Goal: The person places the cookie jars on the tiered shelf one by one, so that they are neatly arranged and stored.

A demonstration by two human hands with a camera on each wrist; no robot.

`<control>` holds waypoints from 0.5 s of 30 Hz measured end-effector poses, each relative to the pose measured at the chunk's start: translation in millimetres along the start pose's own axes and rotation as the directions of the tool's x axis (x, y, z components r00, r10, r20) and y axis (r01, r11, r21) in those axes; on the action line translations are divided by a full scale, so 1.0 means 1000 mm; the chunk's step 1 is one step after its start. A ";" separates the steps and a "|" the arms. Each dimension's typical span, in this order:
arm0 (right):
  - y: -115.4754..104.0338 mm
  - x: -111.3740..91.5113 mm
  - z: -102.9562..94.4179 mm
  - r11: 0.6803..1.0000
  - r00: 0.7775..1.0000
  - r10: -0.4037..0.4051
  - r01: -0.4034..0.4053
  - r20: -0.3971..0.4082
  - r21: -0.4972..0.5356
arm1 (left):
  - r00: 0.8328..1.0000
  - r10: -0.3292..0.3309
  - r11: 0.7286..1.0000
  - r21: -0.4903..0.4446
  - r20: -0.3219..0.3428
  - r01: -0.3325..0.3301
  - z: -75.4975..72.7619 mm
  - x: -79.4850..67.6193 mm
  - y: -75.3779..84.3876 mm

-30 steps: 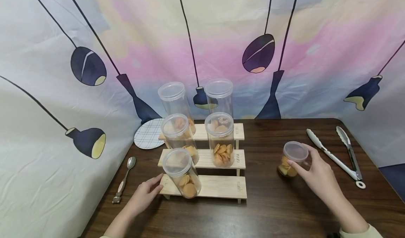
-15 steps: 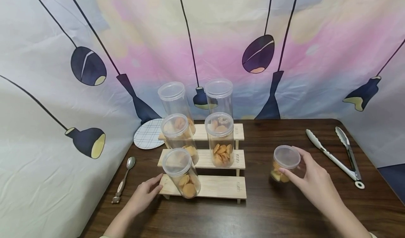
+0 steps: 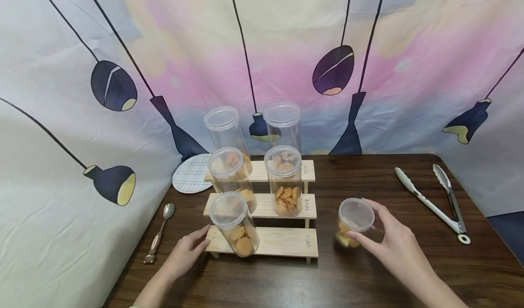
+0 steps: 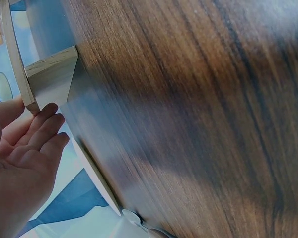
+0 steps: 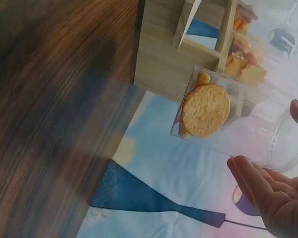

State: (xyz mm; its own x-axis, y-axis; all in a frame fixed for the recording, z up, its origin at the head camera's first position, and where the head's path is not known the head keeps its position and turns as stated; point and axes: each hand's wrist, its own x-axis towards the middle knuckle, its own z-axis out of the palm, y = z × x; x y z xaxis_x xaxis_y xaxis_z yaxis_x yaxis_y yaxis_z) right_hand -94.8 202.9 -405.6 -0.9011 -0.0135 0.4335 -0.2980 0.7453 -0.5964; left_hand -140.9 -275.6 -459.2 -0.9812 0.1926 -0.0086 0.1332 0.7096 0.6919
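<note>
My right hand (image 3: 395, 237) grips a clear lidded jar of biscuits (image 3: 355, 217) near its top, thumb on one side and fingers on the other. In the right wrist view a round biscuit (image 5: 206, 110) shows through the jar's wall, and its base is off the table. My left hand (image 3: 186, 253) pinches the left end of the lowest board of a three-tier wooden stand (image 3: 284, 242), thumb above and fingers underneath. One biscuit jar (image 3: 236, 226) stands at the left of that board. The middle tier bears two jars, including one jar (image 3: 285, 185) at its right.
Two tall jars (image 3: 283, 117) stand on the top tier. A spoon (image 3: 158, 235) lies left of the stand, before an oval checked mat (image 3: 192, 174). Spread metal tongs (image 3: 440, 208) lie on the dark wooden table (image 3: 286, 285) at the right. A printed cloth hangs behind.
My right hand has carried the jar leftward and a little nearer to me, towards the stand. My left hand has stayed on the lowest board.
</note>
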 end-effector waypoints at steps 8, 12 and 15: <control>-0.003 -0.001 0.002 0.996 0.996 -0.087 0.088 0.031 -0.018 | 1.000 0.004 1.000 0.001 0.007 -0.004 0.000 0.000 0.000; -0.007 -0.001 0.005 0.995 0.994 -0.097 0.097 0.044 -0.007 | 1.000 0.003 1.000 -0.002 0.006 -0.003 0.000 0.001 0.000; -0.012 0.000 0.008 0.996 0.994 -0.091 0.089 0.061 0.033 | 1.000 0.006 1.000 -0.004 0.005 -0.006 0.000 0.001 0.000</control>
State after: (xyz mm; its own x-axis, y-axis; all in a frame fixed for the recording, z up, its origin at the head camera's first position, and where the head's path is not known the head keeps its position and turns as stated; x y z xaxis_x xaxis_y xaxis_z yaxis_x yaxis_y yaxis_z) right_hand -93.8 188.2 -403.8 -0.8879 -0.1216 0.4437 -0.3869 0.7191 -0.5772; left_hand -141.5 -275.4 -458.8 -0.9797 0.2001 -0.0085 0.1381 0.7057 0.6949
